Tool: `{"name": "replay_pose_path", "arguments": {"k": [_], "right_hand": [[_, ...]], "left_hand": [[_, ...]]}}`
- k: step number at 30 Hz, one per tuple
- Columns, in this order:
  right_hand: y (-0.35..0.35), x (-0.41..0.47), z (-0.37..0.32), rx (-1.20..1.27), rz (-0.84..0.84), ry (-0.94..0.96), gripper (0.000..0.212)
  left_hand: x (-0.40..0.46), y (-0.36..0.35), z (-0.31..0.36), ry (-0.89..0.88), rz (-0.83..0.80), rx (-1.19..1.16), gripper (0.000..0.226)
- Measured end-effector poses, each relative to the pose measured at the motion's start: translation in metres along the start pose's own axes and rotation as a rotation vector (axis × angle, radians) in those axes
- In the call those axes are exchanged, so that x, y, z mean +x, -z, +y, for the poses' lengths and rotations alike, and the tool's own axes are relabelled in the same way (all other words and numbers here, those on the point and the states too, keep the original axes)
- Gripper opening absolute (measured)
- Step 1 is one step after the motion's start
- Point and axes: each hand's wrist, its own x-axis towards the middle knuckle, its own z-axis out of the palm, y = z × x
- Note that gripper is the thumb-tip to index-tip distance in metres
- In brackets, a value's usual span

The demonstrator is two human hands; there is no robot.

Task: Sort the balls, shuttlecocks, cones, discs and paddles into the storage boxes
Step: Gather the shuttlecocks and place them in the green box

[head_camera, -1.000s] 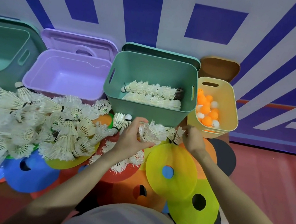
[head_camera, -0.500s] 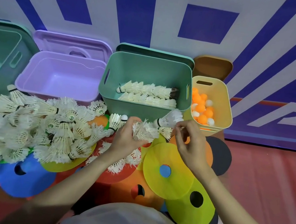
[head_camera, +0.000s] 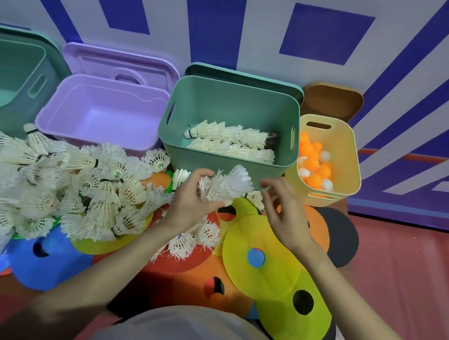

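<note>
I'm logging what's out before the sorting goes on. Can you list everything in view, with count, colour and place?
Green plastic storage box: one, centre back, holds two rows of nested white shuttlecocks.
Purple plastic storage box: one, left of it, nothing visible inside.
Teal plastic storage box: one, far left, partly out of frame.
Yellow plastic storage box: one, right, holds orange and white balls.
Loose white feather shuttlecocks: too many to count, piled left on the floor.
Flat round discs: several, yellow, orange, red, blue, black, overlapping in front.
Left hand: holds a stack of white shuttlecocks.
Right hand: fingers spread, holds nothing.
</note>
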Motion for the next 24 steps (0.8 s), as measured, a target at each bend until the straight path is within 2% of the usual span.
{"name": "replay_pose_path", "arguments": {"k": [3, 7, 10, 13, 16, 22, 24], "right_hand": [[-0.009, 0.002, 0.027, -0.117, -0.018, -0.175, 0.019], [-0.036, 0.003, 0.072, -0.207, -0.184, -0.532, 0.024], [-0.053, 0.011, 0.087, -0.205, -0.261, -0.677, 0.033], [-0.067, 0.021, 0.087, -0.192, -0.24, -0.722, 0.044], [-0.076, 0.027, 0.086, -0.172, -0.217, -0.733, 0.042], [-0.073, 0.029, 0.078, -0.153, -0.067, -0.695, 0.017], [-0.068, 0.028, 0.068, -0.133, -0.021, -0.656, 0.015]], "left_hand": [[0.001, 0.005, 0.0, 0.02, 0.01, -0.024, 0.062], [-0.001, 0.011, 0.004, 0.006, -0.015, -0.033, 0.063], [-0.002, 0.015, 0.006, 0.002, -0.02, -0.028, 0.063], [-0.003, 0.017, 0.004, 0.01, -0.014, -0.03, 0.063], [-0.005, 0.019, 0.001, 0.001, -0.004, -0.022, 0.063], [-0.011, 0.025, -0.007, 0.0, 0.0, 0.003, 0.063], [-0.013, 0.027, -0.008, 0.0, 0.007, 0.024, 0.064]]}}
